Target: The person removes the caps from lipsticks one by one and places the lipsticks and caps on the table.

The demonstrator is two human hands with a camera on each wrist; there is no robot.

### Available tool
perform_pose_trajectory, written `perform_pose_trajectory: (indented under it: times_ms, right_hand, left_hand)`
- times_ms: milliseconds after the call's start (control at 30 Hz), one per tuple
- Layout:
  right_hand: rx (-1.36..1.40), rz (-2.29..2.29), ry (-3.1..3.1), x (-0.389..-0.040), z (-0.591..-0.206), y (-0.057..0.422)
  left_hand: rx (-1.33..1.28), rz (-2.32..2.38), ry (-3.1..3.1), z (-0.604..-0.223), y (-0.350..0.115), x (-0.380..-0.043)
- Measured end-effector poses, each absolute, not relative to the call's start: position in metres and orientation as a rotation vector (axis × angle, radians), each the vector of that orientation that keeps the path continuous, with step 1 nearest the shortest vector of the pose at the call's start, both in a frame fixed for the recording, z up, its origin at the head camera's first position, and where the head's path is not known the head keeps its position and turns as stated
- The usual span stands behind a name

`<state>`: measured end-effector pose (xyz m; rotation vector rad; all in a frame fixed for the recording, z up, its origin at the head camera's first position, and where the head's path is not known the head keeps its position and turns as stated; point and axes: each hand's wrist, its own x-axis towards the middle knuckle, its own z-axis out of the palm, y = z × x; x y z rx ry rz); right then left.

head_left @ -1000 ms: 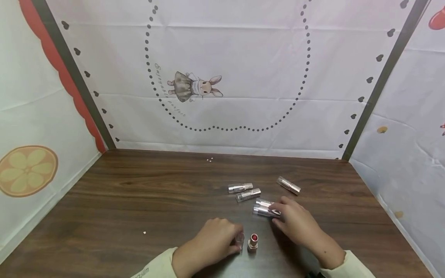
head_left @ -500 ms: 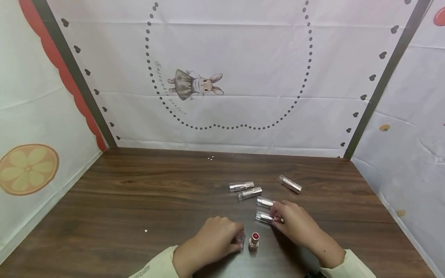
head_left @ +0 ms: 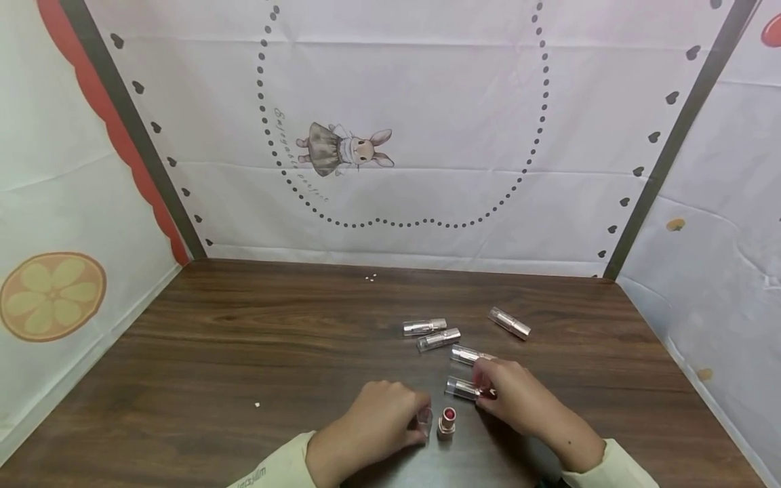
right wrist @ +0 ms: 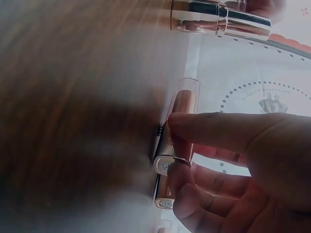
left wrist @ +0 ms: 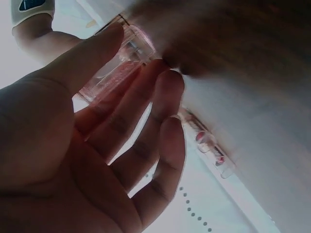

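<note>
My left hand (head_left: 381, 417) pinches a clear cap (head_left: 425, 421) between thumb and fingers; the left wrist view shows the cap (left wrist: 114, 73) up close. Just right of it, an uncapped lipstick (head_left: 447, 424) stands upright, its red tip showing. With thumb and fingertips, my right hand (head_left: 518, 398) grips a capped lipstick (head_left: 461, 388) that lies on the table, its far end partly covered by the fingers. Behind that one, a second capped lipstick (head_left: 466, 354) lies apart from it, partly hidden by the hand.
Two capped lipsticks lie close together farther back, the rear one (head_left: 424, 327) and the front one (head_left: 438, 339). Another capped lipstick (head_left: 509, 323) lies to the right. White crumbs dot the brown table (head_left: 244, 325). A printed cloth (head_left: 439, 135) walls the back.
My right hand has drawn the gripped lipstick toward me, opening a gap from the lipstick behind it. The left hand with the cap has hardly moved.
</note>
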<state>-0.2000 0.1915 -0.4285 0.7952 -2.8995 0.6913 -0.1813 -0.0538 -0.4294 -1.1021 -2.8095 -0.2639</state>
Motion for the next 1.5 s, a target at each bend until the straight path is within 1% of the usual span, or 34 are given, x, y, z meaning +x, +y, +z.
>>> perform_pose_trajectory:
  times_ms: [733,967,1200,1333,1500]
  right_hand:
    - [0.8,0.708,-2.894,-0.201,-0.43,0.188]
    - [0.754,0.721,-2.755,-0.195,-0.425,0.182]
    - [0.784,0.678,-2.526,-0.187,-0.418,0.174]
    - [0.81,0.654,-2.384,-0.183,-0.415,0.171]
    - [0.85,0.681,-2.302,-0.177,-0.409,0.166]
  left_hand:
    - [-1.116,-0.253,-2.834,-0.427,-0.056,-0.182]
    - [-0.982,-0.421,-2.71,-0.42,-0.05,-0.18]
    - [-0.815,-0.433,-2.632,-0.415,-0.049,-0.18]
    - [-0.8,-0.444,-2.604,-0.414,-0.048,-0.182]
    - [-0.863,-0.402,-2.502,-0.41,-0.051,-0.18]
